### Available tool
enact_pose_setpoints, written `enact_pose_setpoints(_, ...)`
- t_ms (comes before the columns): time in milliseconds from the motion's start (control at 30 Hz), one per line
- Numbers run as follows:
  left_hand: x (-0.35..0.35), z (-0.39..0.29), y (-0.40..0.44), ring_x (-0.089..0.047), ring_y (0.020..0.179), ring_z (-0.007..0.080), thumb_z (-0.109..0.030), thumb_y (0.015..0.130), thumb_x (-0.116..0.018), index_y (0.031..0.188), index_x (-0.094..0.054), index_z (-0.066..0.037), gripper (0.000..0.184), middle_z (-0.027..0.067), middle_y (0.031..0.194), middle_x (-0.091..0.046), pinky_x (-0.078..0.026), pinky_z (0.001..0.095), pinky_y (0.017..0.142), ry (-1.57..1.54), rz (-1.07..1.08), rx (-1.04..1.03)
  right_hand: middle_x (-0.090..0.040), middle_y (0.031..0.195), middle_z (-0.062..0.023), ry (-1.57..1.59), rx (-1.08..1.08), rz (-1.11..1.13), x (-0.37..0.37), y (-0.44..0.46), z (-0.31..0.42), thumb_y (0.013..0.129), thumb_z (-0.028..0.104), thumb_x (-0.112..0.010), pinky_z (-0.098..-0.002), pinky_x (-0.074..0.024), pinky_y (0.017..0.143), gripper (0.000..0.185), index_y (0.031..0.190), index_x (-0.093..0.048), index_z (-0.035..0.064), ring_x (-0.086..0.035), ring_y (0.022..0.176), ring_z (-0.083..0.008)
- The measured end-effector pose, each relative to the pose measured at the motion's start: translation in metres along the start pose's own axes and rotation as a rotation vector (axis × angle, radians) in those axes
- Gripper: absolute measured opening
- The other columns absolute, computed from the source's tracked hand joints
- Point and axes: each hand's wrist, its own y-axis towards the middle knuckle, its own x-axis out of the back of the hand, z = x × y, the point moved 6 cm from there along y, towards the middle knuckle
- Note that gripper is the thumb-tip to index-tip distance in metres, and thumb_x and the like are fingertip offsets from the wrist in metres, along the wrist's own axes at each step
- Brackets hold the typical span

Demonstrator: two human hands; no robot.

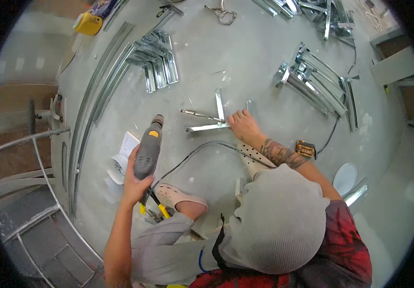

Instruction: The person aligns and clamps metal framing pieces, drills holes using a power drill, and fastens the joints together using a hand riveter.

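Note:
My left hand [134,182] is wrapped round a grey corded power drill [148,153], its chuck pointing up and away from me. My right hand [245,127] is closed at the joint of a small metal profile bracket [209,127] on the floor. One flange of the bracket stands out to the left and another points away. A silver tool like locking pliers [199,114] lies across it, reaching towards my right fingers. My fingers partly hide what they grip. The drill's black cable [207,144] loops between my hands.
Stacked metal brackets [161,62] lie ahead left, and more profiles [317,86] ahead right. Long metal tracks [89,103] run along the left. A white tub of screws [117,168], locking pliers [225,17], a tape measure [305,149] and a metal frame [44,168] are around me.

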Motion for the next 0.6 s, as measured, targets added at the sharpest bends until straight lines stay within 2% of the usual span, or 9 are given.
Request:
enact_pose_setpoints(67,0.005,-0.045,-0.015,-0.06,0.079,0.0207,-0.013,0.06,-0.073,0.147,-0.028,-0.008,0.098,0.0146,0.118,-0.054,-0.053,0.0329,0.069,-0.453,0.109,0.314,-0.062,0.08,-0.0073,0.006,-0.025,-0.02,0.003,-0.001,0.001,0.083,0.023,-0.058,-0.0354,-0.0406,0.08,0.013,0.085,-0.058,0.0095,-0.058,0.084,-0.0232)
enact_pose_setpoints(100,0.005,-0.06,-0.017,-0.06,0.079,0.0207,-0.013,0.06,-0.073,0.147,-0.028,-0.008,0.098,0.0146,0.118,-0.054,-0.053,0.0329,0.069,-0.443,0.117,0.319,-0.061,0.078,-0.0067,-0.024,-0.025,-0.018,0.001,0.0,0.0,0.082,0.02,-0.057,-0.0353,-0.0403,0.08,0.011,0.084,-0.058,0.0093,-0.058,0.083,-0.0229)
enact_pose_setpoints(167,-0.009,-0.075,-0.023,-0.058,0.069,0.016,-0.014,0.06,-0.073,0.147,-0.03,-0.006,0.097,0.0135,0.112,-0.057,-0.051,0.0272,0.063,-0.63,0.219,0.443,-0.06,0.076,-0.006,-0.049,-0.034,-0.013,0.002,-0.001,0.0,0.082,0.018,-0.056,-0.0352,-0.0401,0.08,0.009,0.084,-0.058,0.0092,-0.059,0.081,-0.0225)
enact_pose_setpoints(233,-0.024,-0.078,-0.02,-0.057,0.066,0.0138,-0.016,0.061,-0.074,0.146,-0.032,-0.007,0.095,0.0115,0.107,-0.058,-0.05,0.0265,0.062,-0.596,0.263,0.439,-0.059,0.074,-0.0053,-0.006,-0.056,-0.005,0.001,-0.001,0.0,0.08,0.014,-0.055,-0.0347,-0.0397,0.079,0.006,0.083,-0.057,0.0093,-0.059,0.078,-0.0221)
enact_pose_setpoints(300,-0.04,-0.076,-0.016,-0.059,0.074,0.0147,-0.016,0.062,-0.075,0.146,-0.033,-0.006,0.094,0.0116,0.113,-0.057,-0.05,0.0257,0.064,-0.529,0.306,0.43,-0.059,0.074,-0.0053,-0.013,-0.069,0.001,-0.002,0.0,0.0,0.079,0.014,-0.055,-0.0348,-0.0395,0.079,0.006,0.082,-0.057,0.0095,-0.059,0.078,-0.0221)
enact_pose_setpoints(333,-0.047,-0.077,-0.013,-0.06,0.094,0.0178,-0.016,0.062,-0.075,0.145,-0.034,-0.004,0.093,0.0116,0.121,-0.055,-0.05,0.0276,0.079,-0.498,0.32,0.441,-0.059,0.073,-0.0052,-0.025,-0.069,0.009,-0.004,-0.001,0.0,0.079,0.015,-0.055,-0.0349,-0.0393,0.079,0.006,0.081,-0.056,0.0097,-0.059,0.077,-0.022)
enact_pose_setpoints(367,-0.053,-0.076,-0.01,-0.06,0.094,0.0178,-0.016,0.062,-0.075,0.145,-0.034,-0.004,0.093,0.0116,0.121,-0.055,-0.05,0.0276,0.079,-0.493,0.329,0.445,-0.059,0.073,-0.0052,-0.02,-0.079,0.013,-0.006,-0.001,0.001,0.079,0.015,-0.055,-0.0349,-0.0393,0.079,0.006,0.081,-0.056,0.0097,-0.059,0.077,-0.022)
enact_pose_setpoints(467,-0.07,-0.082,0.0,-0.051,0.117,0.0211,-0.015,0.063,-0.075,0.145,-0.035,-0.003,0.091,0.0116,0.13,-0.051,-0.037,0.0317,0.102,-0.504,0.384,0.397,-0.056,0.077,-0.0058,0.016,-0.095,0.06,-0.009,-0.001,0.0,0.081,0.015,-0.054,-0.0355,-0.0391,0.085,0.006,0.084,-0.053,0.0098,-0.058,0.079,-0.0217)
enact_pose_setpoints(600,-0.076,-0.08,0.004,-0.051,0.116,0.0205,-0.015,0.064,-0.076,0.144,-0.036,-0.004,0.091,0.0112,0.129,-0.051,-0.038,0.031,0.101,-0.502,0.376,0.399,-0.055,0.078,-0.0058,0.013,-0.105,0.037,0.0,-0.001,0.002,0.081,0.015,-0.054,-0.0356,-0.0388,0.084,0.006,0.084,-0.054,0.0099,-0.057,0.08,-0.0217)
